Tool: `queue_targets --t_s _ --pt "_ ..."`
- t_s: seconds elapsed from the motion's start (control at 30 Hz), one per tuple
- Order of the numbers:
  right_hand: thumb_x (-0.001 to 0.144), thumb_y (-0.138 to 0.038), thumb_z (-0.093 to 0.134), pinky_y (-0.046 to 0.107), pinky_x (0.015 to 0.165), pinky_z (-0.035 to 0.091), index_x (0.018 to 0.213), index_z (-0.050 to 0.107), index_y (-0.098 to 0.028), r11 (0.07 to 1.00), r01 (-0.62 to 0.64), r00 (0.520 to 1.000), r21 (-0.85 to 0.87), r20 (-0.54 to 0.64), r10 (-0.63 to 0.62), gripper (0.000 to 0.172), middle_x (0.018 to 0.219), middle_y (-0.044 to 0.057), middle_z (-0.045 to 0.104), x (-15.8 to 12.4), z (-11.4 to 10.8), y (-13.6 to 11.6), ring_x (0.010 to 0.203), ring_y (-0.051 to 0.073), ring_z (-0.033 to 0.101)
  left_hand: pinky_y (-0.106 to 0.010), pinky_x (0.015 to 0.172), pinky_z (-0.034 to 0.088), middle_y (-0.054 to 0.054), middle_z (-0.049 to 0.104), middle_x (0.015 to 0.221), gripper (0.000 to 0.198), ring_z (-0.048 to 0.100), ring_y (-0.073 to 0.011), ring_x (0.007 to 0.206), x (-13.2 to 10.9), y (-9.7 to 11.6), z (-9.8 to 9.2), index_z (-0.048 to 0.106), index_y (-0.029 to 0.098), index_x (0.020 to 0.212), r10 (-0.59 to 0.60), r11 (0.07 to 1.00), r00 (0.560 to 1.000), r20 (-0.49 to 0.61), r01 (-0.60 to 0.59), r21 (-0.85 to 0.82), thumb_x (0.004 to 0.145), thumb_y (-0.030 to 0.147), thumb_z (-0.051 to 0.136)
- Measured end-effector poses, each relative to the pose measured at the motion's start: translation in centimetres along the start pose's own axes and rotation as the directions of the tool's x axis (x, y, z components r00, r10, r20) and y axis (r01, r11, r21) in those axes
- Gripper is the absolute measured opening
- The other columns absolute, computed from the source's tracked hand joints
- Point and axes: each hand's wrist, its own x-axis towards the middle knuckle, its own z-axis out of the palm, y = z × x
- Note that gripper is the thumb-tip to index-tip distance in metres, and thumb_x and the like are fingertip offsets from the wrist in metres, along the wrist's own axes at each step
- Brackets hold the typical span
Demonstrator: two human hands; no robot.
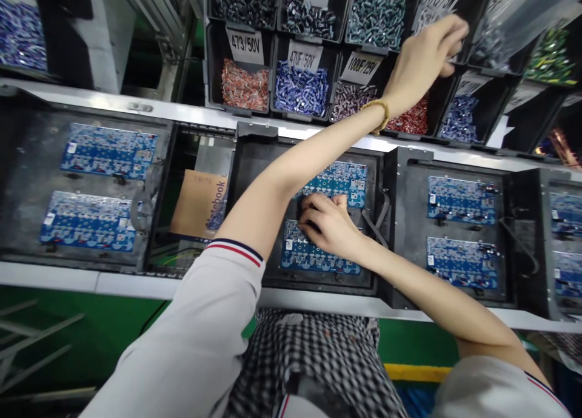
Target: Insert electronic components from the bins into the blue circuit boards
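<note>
Green flooring (54, 339) shows below smooth, pale metal edging, where a shallow, matte black tray (257, 163) holds two flat, rectangular blue circuit boards (357, 184), one above the other, studded with tiny parts. Over these boards, the right hand (330, 227) bends its fingers in a narrow grip; whatever lies between the fingertips is hidden. Higher up, the left hand (425, 57), with a yellow band (384, 116) round its wrist, curls over boxy black plastic bins (271, 87) heaped with glossy blue cylinders (300, 90) and wiry orange pieces (245, 85); I cannot tell whether its grip holds anything.
</note>
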Motion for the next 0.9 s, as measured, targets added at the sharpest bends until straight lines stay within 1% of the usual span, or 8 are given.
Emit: queue_targets --t_s 0.07,0.1,0.2,0.27,0.37,0.43,0.63,0.9 --pt "0.087 -0.021 0.053 0.035 0.074 0.018 0.077 0.062 -0.017 0.999 0.003 1.000 -0.035 -0.006 -0.003 0.014 0.100 0.007 0.062 0.0 0.1 -0.1 0.096 0.022 0.055 -0.002 0.060 0.029 0.008 0.065 0.075 0.066 0.059 -0.0039 0.094 -1.0 1.2 0.5 0.047 -0.001 0.047 0.039 0.984 0.950 -0.310 -0.090 -0.151 0.083 0.035 0.005" --pt "0.088 -0.024 0.055 0.035 0.075 0.019 0.076 0.061 -0.017 0.999 -0.007 1.000 -0.037 -0.012 0.007 0.014 0.100 0.007 0.063 0.0 0.1 0.0 0.096 0.022 0.056 -0.004 0.062 0.033 0.009 0.064 0.068 0.063 0.061 -0.0040 0.088 -2.0 1.7 0.6 0.053 0.000 0.053 0.010 0.969 0.914 -0.406 -0.110 -0.223 0.087 0.035 0.013" --pt "0.086 -0.035 0.061 0.036 0.077 0.022 0.075 0.061 -0.019 0.995 -0.085 0.993 0.049 -0.080 0.088 0.019 0.094 0.004 0.067 -0.5 -0.9 0.4 0.091 0.021 0.060 -0.006 0.060 0.043 0.008 0.061 0.058 0.032 0.064 -0.0026 0.072 -7.1 2.4 0.5 0.063 0.008 0.071 -0.205 0.909 0.907 -0.367 0.037 -0.415 0.092 0.022 0.041" --pt "0.085 -0.038 0.061 0.037 0.080 0.028 0.074 0.061 -0.021 0.978 -0.157 0.959 0.140 -0.217 0.185 0.021 0.085 0.001 0.069 -1.1 -2.3 0.8 0.085 0.019 0.062 -0.007 0.049 0.039 0.005 0.055 0.056 0.024 0.058 -0.0013 0.058 -11.6 1.9 0.2 0.063 0.009 0.073 -0.307 0.886 0.885 -0.350 0.131 -0.445 0.091 0.015 0.049" --pt "0.088 -0.036 0.057 0.039 0.084 0.038 0.081 0.065 -0.024 0.954 -0.208 0.810 0.214 -0.510 0.291 0.016 0.087 0.002 0.070 -2.1 -4.6 1.3 0.087 0.020 0.063 -0.010 0.040 0.023 0.002 0.051 0.057 0.027 0.041 0.0027 0.045 -18.1 0.3 0.1 0.063 0.005 0.071 -0.393 0.862 0.878 -0.273 0.249 -0.441 0.092 0.019 0.052" --pt "0.088 -0.035 0.056 0.039 0.085 0.042 0.091 0.067 -0.024 0.956 -0.181 0.754 0.231 -0.591 0.286 0.016 0.095 0.004 0.070 -2.5 -5.6 1.4 0.092 0.021 0.063 -0.011 0.039 0.018 0.001 0.052 0.060 0.028 0.034 0.0036 0.044 -21.3 -0.6 0.5 0.062 0.006 0.070 -0.440 0.838 0.874 -0.205 0.317 -0.444 0.091 0.021 0.054" --pt "0.083 -0.036 0.063 0.037 0.078 0.052 0.079 0.071 -0.025 0.919 -0.072 0.850 0.388 -0.457 0.260 0.014 0.084 0.000 0.073 -2.9 -6.1 0.1 0.084 0.018 0.067 -0.015 0.040 0.017 0.000 0.054 0.063 0.031 0.029 0.0022 0.044 -25.2 -0.8 1.8 0.063 0.008 0.069 -0.491 0.796 0.864 -0.114 0.392 -0.461 0.092 0.026 0.053" --pt "0.078 -0.029 0.068 0.035 0.071 0.051 0.068 0.068 -0.026 0.956 -0.147 0.885 0.253 -0.398 0.241 0.011 0.074 -0.002 0.073 -5.5 -5.7 -2.2 0.071 0.017 0.068 -0.016 0.040 0.020 -0.002 0.056 0.061 0.033 0.031 -0.0001 0.044 -28.6 -1.7 3.6 0.066 0.008 0.066 -0.557 0.757 0.830 -0.024 0.495 -0.426 0.090 0.028 0.057"
